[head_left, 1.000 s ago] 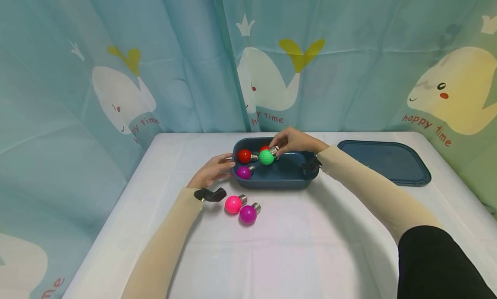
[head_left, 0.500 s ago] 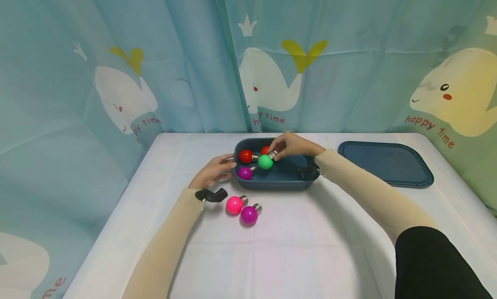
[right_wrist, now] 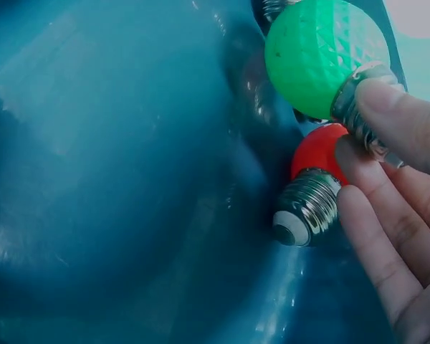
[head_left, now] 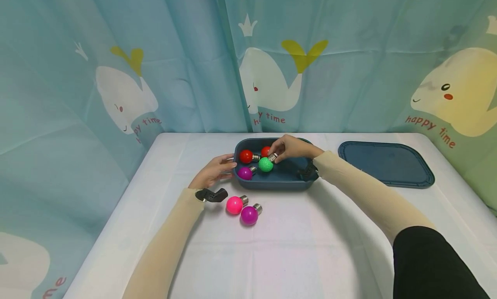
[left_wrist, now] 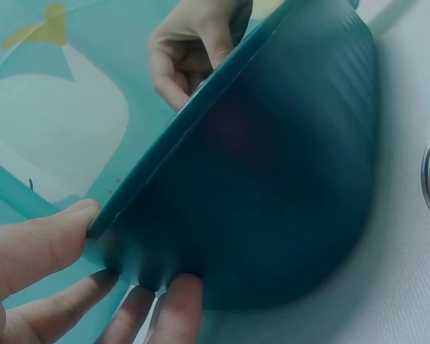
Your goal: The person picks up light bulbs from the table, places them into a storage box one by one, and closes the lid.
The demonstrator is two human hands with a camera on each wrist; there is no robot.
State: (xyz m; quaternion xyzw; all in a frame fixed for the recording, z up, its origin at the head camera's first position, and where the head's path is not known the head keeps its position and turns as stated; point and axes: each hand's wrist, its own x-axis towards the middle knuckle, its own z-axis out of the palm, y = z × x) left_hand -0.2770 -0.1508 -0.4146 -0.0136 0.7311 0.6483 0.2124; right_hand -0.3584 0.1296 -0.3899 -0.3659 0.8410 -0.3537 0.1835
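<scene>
My right hand (head_left: 292, 148) pinches a green faceted light bulb (head_left: 265, 164) by its metal screw base, low inside the dark blue box (head_left: 275, 185). In the right wrist view, a red bulb (right_wrist: 319, 150) lies right by the fingers, under the green bulb (right_wrist: 326, 57). Another red bulb (head_left: 246, 156) and a purple bulb (head_left: 244, 173) lie at the box's left end. My left hand (head_left: 211, 171) rests against that end from outside. In the left wrist view, its thumb (left_wrist: 64, 233) touches the rim and its fingertips (left_wrist: 184, 287) touch the outer wall.
A pink bulb (head_left: 234, 205) and a purple bulb (head_left: 249, 215) lie side by side on the white table (head_left: 303, 247), in front of the box. To the right of the box lies a flat dark blue lid (head_left: 388, 163). A whale-print curtain (head_left: 194, 74) hangs behind.
The right hand has lowered the green bulb deeper into the box, still gripping its base. The left hand stays at the box's left end.
</scene>
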